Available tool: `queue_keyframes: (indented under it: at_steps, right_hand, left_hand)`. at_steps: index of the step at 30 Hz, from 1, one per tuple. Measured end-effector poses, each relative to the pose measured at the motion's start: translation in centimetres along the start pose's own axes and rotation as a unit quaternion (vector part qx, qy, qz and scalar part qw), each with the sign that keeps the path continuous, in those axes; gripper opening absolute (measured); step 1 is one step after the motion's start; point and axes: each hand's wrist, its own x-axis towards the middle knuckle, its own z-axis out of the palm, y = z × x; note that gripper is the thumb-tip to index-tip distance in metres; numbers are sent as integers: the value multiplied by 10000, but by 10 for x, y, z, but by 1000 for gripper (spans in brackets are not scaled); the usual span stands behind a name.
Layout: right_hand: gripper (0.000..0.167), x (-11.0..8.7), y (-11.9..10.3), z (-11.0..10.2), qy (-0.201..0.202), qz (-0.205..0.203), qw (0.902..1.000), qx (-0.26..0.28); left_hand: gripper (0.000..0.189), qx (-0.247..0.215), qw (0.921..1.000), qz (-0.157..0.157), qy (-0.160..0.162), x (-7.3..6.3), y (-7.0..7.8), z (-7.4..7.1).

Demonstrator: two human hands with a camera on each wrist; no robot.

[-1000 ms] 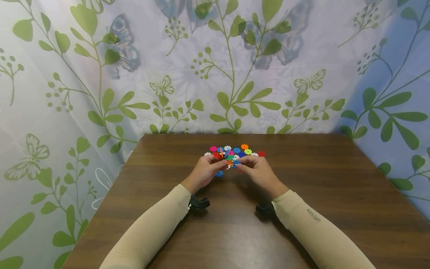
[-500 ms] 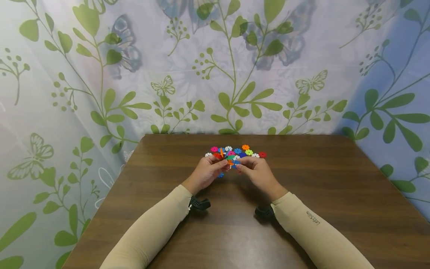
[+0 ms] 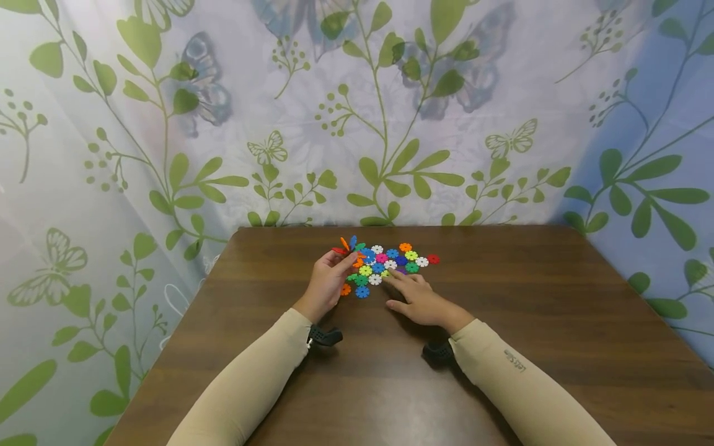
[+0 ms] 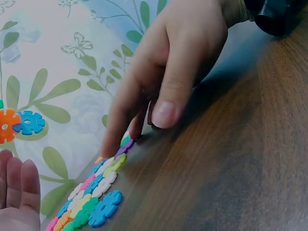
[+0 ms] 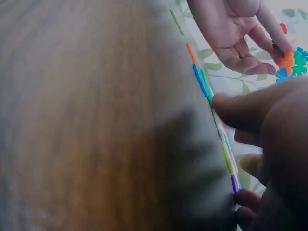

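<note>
While the left hand [image 3: 329, 279] pinches a partly built cluster of flower discs [image 3: 353, 242] above the bench [image 3: 390, 378], the right hand [image 3: 421, 300], fingers extended and gripping nothing, is over loose discs [image 3: 378, 267], seemingly left to add.

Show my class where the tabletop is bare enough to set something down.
Bare tabletop stretches from the rightmost disc to the right edge, and lies between the left sleeve and right sleeve. A narrower strip runs left of the left hand. It's crowded between that hand and the right hand, and just beyond: flower-shaped discs lie close together.
</note>
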Motion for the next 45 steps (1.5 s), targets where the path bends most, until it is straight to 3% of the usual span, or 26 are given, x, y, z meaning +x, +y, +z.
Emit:
queue_keyframes:
  at_steps: [5, 12, 18, 20, 24, 27, 29, 32, 34, 35, 37, 39, 45]
  right_hand:
    - [55, 0, -2, -1, 88, 68, 9989, -456]
    - [15, 2, -3, -4, 1069, -2, 9938, -304]
    - [16, 4, -3, -4, 989, -53, 9951, 45]
    - [20, 4, -2, -6, 966, 94, 9948, 307]
    - [18, 4, -1, -12, 1032, 471, 9897, 873]
    - [15, 2, -2, -18, 1365, 758, 9729, 1705]
    - [17, 2, -4, -22, 1736, 858, 9498, 2457]
    - [19, 1, -9, -26, 2240, 779, 9046, 3543]
    - [20, 1, -12, -28, 2379, 660, 8838, 3973]
    - [20, 1, -13, -28, 2382, 598, 8787, 4095]
    - [21, 1, -14, -27, 2296, 502, 8760, 4211]
    - [22, 1, -16, -26, 2181, 455, 8802, 4191]
    - [19, 0, -18, -25, 2085, 403, 8873, 4093]
  left_hand:
    - [11, 155, 9998, 24, -79, 0, -2, 1]
    - [8, -227, 9986, -94, -475, 0, -4, 3]
    - [8, -267, 9968, -320, -685, -1, -4, 3]
    - [2, -241, 9962, -336, -771, -1, -3, 4]
    - [8, -180, 9951, -416, -878, -3, -3, 5]
    - [10, -37, 9931, -530, -1041, -4, -4, 5]
    - [13, 118, 9903, -617, -1239, -5, -5, 4]
    - [18, 503, 9838, -661, -1591, -7, -6, 4]
    - [21, 835, 9785, -650, -1770, -7, -6, 4]
    - [22, 999, 9758, -622, -1841, -8, -6, 4]
    - [23, 1271, 9709, -613, -1934, -9, -6, 4]
    - [22, 1422, 9676, -624, -1990, -10, -5, 4]
    - [21, 1281, 9649, -779, -2154, -12, -3, 5]
